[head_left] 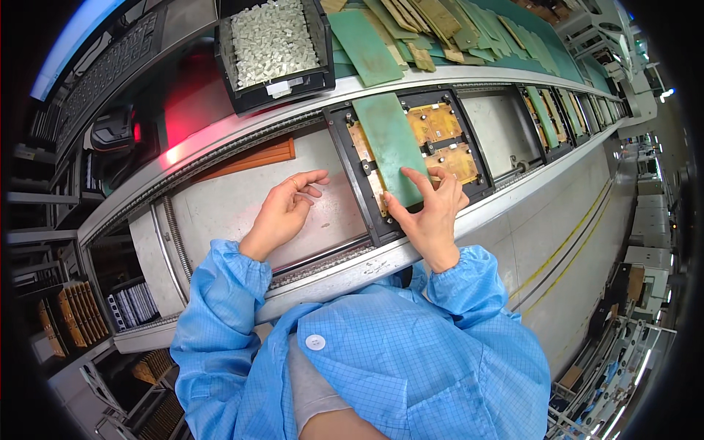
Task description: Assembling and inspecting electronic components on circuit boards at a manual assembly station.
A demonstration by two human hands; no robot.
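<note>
A long green board [389, 139] lies across the left part of a black carrier frame [469, 121] on the conveyor. My right hand [433, 216] is at the near end of this board, its thumb by the left edge and its fingertips on the surface and toward the right edge. Yellow-brown circuit boards [433, 123] sit in the frame, some partly hidden under the green board. My left hand [282, 213] hovers over the conveyor, left of the frame. Its fingers are loosely bent and apart, with nothing in them.
A black bin [326, 55] full of small white parts stands beyond the conveyor. Green and brown boards [469, 33] lie piled at the back right. Further carriers [546, 117] sit along the rail to the right. The metal rail [352, 268] runs between me and the conveyor.
</note>
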